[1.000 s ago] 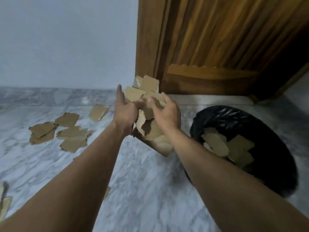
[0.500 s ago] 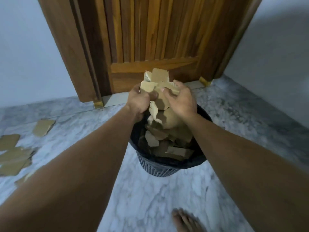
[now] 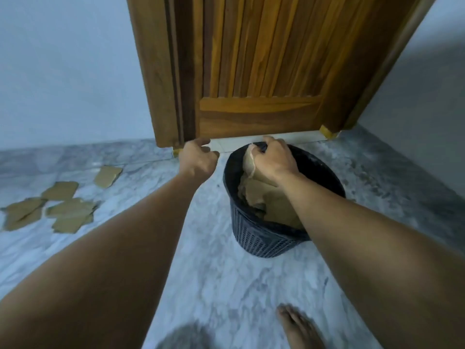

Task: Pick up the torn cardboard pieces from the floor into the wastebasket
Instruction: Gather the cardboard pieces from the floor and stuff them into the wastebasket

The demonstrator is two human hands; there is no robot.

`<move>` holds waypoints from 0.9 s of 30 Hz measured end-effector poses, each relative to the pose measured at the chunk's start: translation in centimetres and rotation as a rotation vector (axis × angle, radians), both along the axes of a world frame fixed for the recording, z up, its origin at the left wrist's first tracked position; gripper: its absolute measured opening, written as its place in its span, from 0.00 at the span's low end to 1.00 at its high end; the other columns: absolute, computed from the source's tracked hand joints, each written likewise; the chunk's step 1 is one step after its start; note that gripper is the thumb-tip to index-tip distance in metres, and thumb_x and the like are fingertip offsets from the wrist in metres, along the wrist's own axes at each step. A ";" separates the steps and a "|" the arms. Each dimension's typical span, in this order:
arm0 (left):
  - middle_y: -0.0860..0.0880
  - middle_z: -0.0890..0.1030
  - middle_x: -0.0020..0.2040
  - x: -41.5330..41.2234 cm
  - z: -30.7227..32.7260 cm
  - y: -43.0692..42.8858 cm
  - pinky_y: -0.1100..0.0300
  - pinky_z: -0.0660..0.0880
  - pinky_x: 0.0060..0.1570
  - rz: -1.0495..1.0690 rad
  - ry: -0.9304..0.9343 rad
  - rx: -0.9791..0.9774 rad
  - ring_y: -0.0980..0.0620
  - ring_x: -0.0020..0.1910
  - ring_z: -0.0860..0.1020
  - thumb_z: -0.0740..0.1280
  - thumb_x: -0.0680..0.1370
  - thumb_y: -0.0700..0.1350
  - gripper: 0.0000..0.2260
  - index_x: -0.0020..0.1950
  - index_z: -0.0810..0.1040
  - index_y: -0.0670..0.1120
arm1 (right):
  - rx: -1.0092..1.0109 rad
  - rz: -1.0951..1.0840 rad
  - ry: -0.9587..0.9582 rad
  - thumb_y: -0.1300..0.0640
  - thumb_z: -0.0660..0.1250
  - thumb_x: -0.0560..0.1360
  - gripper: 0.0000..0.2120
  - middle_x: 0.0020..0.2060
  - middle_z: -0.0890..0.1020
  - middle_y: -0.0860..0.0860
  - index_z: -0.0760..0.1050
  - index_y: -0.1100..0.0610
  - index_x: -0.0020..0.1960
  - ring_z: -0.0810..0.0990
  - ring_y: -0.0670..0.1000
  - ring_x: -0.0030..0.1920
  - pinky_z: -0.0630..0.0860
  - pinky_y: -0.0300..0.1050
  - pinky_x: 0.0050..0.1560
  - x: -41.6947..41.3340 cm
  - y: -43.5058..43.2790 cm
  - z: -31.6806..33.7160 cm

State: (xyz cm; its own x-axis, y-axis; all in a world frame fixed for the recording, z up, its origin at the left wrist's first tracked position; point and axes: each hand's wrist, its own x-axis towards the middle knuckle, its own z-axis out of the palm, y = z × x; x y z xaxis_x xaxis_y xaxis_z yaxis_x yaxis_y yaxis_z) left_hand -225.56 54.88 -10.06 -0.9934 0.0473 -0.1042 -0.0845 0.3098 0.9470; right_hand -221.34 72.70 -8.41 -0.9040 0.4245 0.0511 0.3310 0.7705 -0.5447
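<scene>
Head view: right hand (image 3: pixel 275 162) over the black wastebasket (image 3: pixel 254 239), fingers curled round a torn cardboard piece (image 3: pixel 248 164) above the pile of pieces (image 3: pixel 273 202) inside. Left hand (image 3: pixel 198 161) just left of the basket, fingers loosely curled, holding nothing. More cardboard pieces (image 3: pixel 68 210) lie on the marble floor (image 3: pixel 221 285), far left. Wooden door (image 3: pixel 259 71) behind.
</scene>
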 end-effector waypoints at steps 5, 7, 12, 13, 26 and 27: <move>0.47 0.83 0.61 -0.1 -1.1 -10.0 0.60 0.75 0.58 0.153 0.045 -0.110 0.47 0.61 0.80 0.69 0.79 0.46 0.17 0.69 0.77 0.46 | 0.094 0.114 0.034 0.43 0.57 0.83 0.25 0.77 0.65 0.51 0.64 0.49 0.78 0.66 0.56 0.76 0.67 0.55 0.69 -3.1 -9.7 1.5; 0.45 0.82 0.63 -0.2 -3.5 -14.0 0.58 0.75 0.58 0.199 0.010 -0.146 0.47 0.60 0.80 0.67 0.80 0.46 0.18 0.70 0.76 0.45 | 0.068 0.190 0.048 0.44 0.57 0.84 0.25 0.77 0.66 0.52 0.65 0.51 0.78 0.64 0.55 0.77 0.67 0.53 0.70 -4.7 -13.3 0.5; 0.40 0.74 0.72 0.1 -13.2 -24.0 0.46 0.66 0.69 0.389 -0.019 -0.437 0.38 0.72 0.70 0.65 0.81 0.56 0.27 0.77 0.68 0.46 | 0.028 0.432 0.001 0.45 0.58 0.83 0.24 0.74 0.68 0.52 0.65 0.52 0.77 0.70 0.56 0.71 0.72 0.52 0.66 -10.8 -21.6 -7.3; 0.40 0.70 0.76 0.3 -15.0 -25.8 0.42 0.61 0.72 0.422 -0.041 -0.499 0.37 0.76 0.63 0.63 0.80 0.61 0.31 0.79 0.65 0.47 | 0.026 0.464 -0.028 0.45 0.58 0.83 0.25 0.74 0.68 0.52 0.65 0.53 0.77 0.70 0.55 0.72 0.71 0.51 0.65 -12.3 -23.0 -9.2; 0.40 0.45 0.83 -9.6 -28.4 -43.2 0.38 0.41 0.77 0.469 -0.090 -0.828 0.39 0.81 0.41 0.44 0.69 0.78 0.47 0.83 0.47 0.53 | 0.090 0.787 -0.337 0.26 0.55 0.76 0.44 0.82 0.39 0.51 0.45 0.46 0.83 0.41 0.56 0.82 0.47 0.64 0.78 -29.3 -39.9 -26.7; 0.40 0.46 0.83 -11.0 -28.8 -44.1 0.37 0.42 0.77 0.422 -0.105 -0.856 0.38 0.81 0.43 0.45 0.70 0.78 0.46 0.83 0.47 0.55 | 0.135 0.815 -0.371 0.24 0.52 0.75 0.44 0.82 0.38 0.51 0.42 0.43 0.83 0.39 0.56 0.82 0.43 0.67 0.78 -29.8 -40.8 -27.3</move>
State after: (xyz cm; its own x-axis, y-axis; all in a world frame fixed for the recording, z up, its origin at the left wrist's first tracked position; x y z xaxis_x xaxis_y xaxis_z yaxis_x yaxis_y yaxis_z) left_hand -236.53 10.73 -38.89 -0.8949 -0.4455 -0.0264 -0.4187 0.8177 0.3951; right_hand -251.15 31.90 -35.67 -0.8901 -0.3425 -0.3008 -0.2085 0.8927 -0.3995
